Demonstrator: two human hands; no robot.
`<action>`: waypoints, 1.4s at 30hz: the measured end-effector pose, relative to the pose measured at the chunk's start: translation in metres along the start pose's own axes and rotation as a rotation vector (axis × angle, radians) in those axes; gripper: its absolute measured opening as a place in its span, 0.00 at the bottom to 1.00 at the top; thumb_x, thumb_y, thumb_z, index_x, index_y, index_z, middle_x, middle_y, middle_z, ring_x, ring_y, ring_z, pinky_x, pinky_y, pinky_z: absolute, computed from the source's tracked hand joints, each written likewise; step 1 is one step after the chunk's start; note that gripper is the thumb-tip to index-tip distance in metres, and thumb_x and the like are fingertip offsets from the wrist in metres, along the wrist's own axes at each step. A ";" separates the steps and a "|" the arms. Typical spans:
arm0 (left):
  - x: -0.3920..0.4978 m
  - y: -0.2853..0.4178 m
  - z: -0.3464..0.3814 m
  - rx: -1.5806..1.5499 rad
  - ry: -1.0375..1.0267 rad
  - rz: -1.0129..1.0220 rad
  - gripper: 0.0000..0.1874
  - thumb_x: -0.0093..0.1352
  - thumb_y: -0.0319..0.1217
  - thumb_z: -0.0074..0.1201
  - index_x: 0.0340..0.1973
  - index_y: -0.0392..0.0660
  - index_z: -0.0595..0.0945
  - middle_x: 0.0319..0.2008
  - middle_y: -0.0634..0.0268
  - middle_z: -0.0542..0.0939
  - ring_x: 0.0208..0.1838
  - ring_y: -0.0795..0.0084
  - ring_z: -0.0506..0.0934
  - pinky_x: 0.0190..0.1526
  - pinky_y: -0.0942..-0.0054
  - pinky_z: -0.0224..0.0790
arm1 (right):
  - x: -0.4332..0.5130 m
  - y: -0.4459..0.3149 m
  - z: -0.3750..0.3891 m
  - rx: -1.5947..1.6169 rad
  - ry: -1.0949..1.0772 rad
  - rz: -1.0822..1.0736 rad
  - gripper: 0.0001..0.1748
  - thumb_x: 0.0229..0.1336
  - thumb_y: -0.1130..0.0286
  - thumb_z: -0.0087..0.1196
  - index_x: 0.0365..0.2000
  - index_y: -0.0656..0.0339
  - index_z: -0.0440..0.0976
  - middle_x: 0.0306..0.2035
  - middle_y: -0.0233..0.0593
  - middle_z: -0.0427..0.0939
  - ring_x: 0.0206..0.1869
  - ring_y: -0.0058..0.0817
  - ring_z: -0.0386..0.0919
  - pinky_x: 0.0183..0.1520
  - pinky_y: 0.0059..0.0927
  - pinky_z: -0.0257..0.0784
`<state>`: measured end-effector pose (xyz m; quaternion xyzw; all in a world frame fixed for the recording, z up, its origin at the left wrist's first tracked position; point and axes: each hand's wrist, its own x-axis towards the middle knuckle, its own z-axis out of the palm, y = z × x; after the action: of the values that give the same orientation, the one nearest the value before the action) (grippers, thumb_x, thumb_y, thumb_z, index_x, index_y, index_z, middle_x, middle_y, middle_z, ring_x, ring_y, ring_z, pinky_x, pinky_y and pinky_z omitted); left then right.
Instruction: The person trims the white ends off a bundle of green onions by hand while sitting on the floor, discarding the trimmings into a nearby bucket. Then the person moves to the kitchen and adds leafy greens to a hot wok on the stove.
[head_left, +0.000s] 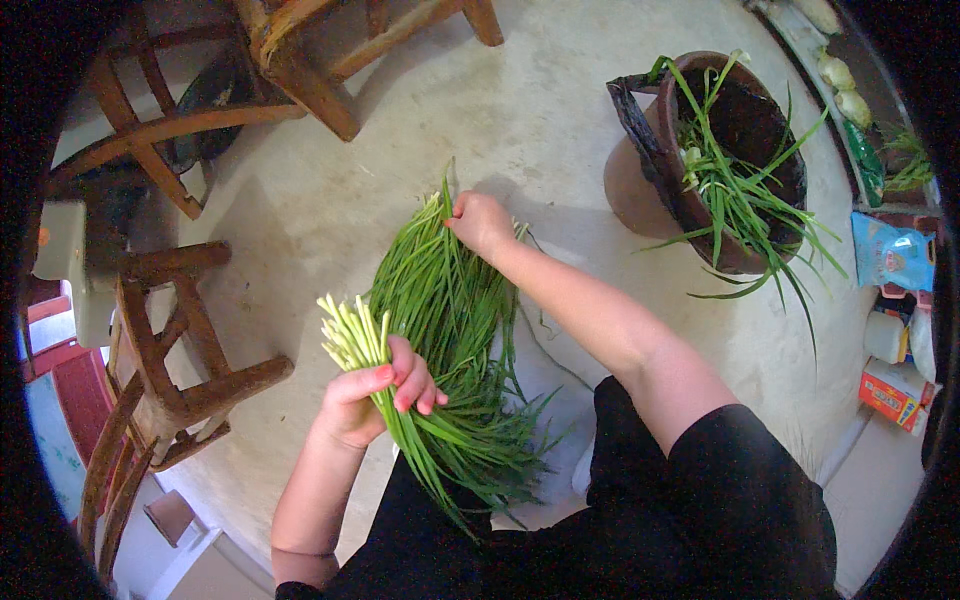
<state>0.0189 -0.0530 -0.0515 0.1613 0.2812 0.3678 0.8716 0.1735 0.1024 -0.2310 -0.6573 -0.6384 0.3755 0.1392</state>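
My left hand (386, 394) is wrapped around a bunch of Chinese chives (352, 334). Their pale cut stems point up and away from me, and the long green leaves trail over my lap. Farther out, my right hand (480, 221) pinches a green leaf or stalk at the far end of a large pile of chives (442, 285). That pile lies in front of me, partly on a white sheet or bag (544, 360); the held leaves overlap its near part. What lies beneath the pile is mostly hidden.
At the right stands a dark bucket (664, 150) with a handle and loose green leaves hanging over its rim. Wooden chairs (202, 401) stand at the left and top left. Along the right edge are a blue package (892, 251), a red-and-white box (892, 394) and pale vegetables (836, 71) on a shelf.
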 end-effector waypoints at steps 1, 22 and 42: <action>-0.001 0.000 -0.002 -0.002 0.012 0.011 0.14 0.60 0.39 0.53 0.20 0.47 0.67 0.15 0.66 0.69 0.26 0.64 0.73 0.43 0.59 0.69 | 0.000 0.000 0.000 0.050 -0.011 0.015 0.14 0.40 0.62 0.62 0.23 0.61 0.73 0.26 0.41 0.77 0.31 0.36 0.76 0.36 0.35 0.70; 0.008 0.018 0.028 0.253 0.493 0.297 0.11 0.55 0.26 0.59 0.29 0.40 0.72 0.33 0.54 0.76 0.30 0.71 0.74 0.35 0.74 0.68 | -0.187 -0.075 -0.133 0.724 -0.590 -0.124 0.08 0.50 0.80 0.52 0.26 0.63 0.62 0.22 0.31 0.70 0.23 0.17 0.74 0.26 0.17 0.70; 0.006 0.006 0.037 0.531 0.679 0.305 0.08 0.55 0.22 0.59 0.28 0.38 0.75 0.25 0.66 0.76 0.27 0.78 0.75 0.30 0.78 0.68 | -0.153 -0.090 -0.130 0.462 -0.294 -0.563 0.02 0.46 0.78 0.56 0.24 0.66 0.74 0.25 0.35 0.74 0.26 0.21 0.73 0.27 0.20 0.69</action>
<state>0.0415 -0.0474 -0.0210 0.2889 0.6087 0.4390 0.5944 0.2097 0.0094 -0.0344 -0.3469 -0.7058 0.5465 0.2880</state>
